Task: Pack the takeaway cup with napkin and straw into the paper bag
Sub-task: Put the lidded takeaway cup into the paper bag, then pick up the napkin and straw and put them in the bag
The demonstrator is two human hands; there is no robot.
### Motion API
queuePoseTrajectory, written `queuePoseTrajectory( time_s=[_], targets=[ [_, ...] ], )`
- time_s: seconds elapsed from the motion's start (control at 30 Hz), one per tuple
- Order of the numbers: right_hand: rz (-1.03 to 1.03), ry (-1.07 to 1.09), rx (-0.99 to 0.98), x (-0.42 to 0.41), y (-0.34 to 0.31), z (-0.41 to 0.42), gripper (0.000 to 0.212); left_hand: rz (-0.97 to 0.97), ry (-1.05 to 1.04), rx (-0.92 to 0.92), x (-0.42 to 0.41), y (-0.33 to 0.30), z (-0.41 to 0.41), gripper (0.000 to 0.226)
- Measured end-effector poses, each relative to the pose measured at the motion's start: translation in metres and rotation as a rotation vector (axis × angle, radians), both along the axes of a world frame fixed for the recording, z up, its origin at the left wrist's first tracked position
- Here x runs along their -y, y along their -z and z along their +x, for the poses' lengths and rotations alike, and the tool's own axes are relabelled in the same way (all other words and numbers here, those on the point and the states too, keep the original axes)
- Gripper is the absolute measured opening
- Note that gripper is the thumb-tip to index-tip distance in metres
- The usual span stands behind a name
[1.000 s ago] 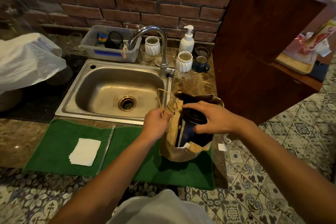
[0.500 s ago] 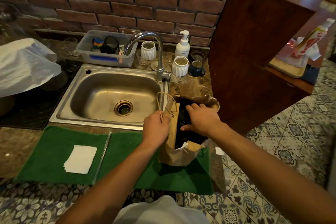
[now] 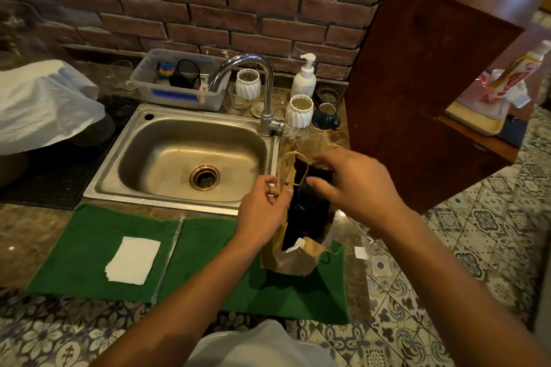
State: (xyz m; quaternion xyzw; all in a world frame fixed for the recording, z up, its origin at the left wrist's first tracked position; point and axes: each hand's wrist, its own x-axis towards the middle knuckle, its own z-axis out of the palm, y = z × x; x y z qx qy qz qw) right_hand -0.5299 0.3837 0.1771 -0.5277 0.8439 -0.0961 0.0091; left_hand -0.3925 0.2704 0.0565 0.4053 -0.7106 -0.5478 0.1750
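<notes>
A brown paper bag [image 3: 295, 259] stands on the green mat [image 3: 89, 247] at the sink's right front corner. The dark takeaway cup [image 3: 307, 211] sits deep inside it, and only its dark top shows. My left hand [image 3: 262, 208] pinches the bag's near twine handle and rim, holding the mouth apart. Just over the mouth hovers my right hand [image 3: 354, 185], fingers spread and off the cup. A folded white napkin [image 3: 132, 261] lies on the mat at the left. Beside it a straw [image 3: 168, 259] in a clear wrapper lies lengthwise.
A steel sink [image 3: 179, 158] with a tap [image 3: 265, 92] is behind the mat. White ribbed cups [image 3: 299, 110], a blue mug [image 3: 325, 118], a soap pump [image 3: 304, 77] and a plastic tub [image 3: 179, 83] line the back wall. A wooden cabinet [image 3: 417, 83] rises right of the bag.
My right hand lowered the cup into the bag, let go and lifted to just above the mouth. My left hand stayed on the bag's handle. The view shifted slightly.
</notes>
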Motion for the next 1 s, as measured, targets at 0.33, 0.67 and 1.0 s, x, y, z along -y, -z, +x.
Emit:
queuePoseTrajectory(
  time_s=[0.33,0.67,1.0],
  targets=[
    [-0.36,-0.11,0.279,0.053,-0.009,0.068,0.024,-0.02,-0.078,-0.202,0.037,-0.004,0.064,0.031],
    [-0.074,-0.172,0.462,0.139,0.083,0.167,0.034,-0.083,-0.291,0.015,0.135,0.054,0.222,0.039],
    [0.235,0.119,0.574,0.173,0.172,0.224,0.042,-0.141,-0.186,0.29,0.183,0.112,0.296,0.064]
  ],
)
